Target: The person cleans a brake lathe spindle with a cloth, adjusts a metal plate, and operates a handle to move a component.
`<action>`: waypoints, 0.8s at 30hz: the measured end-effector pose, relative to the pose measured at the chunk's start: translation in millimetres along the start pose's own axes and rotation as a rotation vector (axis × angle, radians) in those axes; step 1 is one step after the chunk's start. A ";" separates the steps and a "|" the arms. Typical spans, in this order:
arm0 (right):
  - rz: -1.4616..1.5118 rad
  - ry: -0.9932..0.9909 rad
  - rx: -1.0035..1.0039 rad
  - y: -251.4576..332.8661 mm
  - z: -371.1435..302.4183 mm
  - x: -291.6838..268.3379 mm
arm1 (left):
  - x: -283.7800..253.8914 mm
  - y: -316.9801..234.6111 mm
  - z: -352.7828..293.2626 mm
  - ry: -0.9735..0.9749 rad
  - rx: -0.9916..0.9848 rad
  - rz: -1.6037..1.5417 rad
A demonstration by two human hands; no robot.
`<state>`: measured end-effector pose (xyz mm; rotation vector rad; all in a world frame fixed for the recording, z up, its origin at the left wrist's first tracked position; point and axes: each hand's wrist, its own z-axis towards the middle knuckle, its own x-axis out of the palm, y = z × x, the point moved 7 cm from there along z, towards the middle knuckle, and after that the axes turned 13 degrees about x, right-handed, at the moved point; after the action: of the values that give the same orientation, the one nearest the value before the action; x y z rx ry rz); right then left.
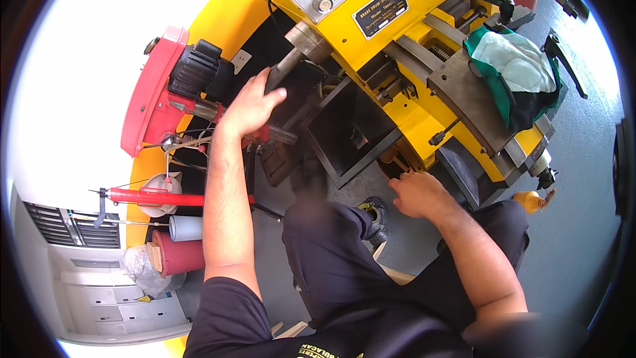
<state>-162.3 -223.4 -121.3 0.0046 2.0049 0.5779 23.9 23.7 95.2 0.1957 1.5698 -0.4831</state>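
"Grey metal shaft [287, 64] at the left hand [254, 105]?"

"Yes, at its lower end, thumb standing apart from the fingers. The shaft juts from the yellow machine [361, 52]."

"And the right hand [422, 195]?"

"Near an opening low on that machine. Whether either hand is closed on anything, I can't fairly tell from here."

"Farther out?"

"A dark tray [370, 160] between the hands, green-and-white cloth [513, 59] to the right, a red machine [154, 86] to the left."

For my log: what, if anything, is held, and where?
Left hand: apparently a metal bar, by its lower end. Right hand: cannot tell.
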 end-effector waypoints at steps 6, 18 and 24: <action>-0.063 0.137 0.132 -21.6 -21.3 8.9 | -8.0 -16.1 23.0 -0.183 0.021 0.072; -0.023 -0.006 0.100 -20.5 -25.4 5.2 | 16.6 17.6 5.4 -0.252 -0.007 0.144; -0.008 0.046 0.026 -1.6 -14.2 20.5 | 22.4 -7.7 44.1 -0.181 0.019 0.154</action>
<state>-184.0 -225.5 -133.7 -0.0006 2.0561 0.5516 59.3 -5.5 75.0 0.2782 1.3621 -0.3843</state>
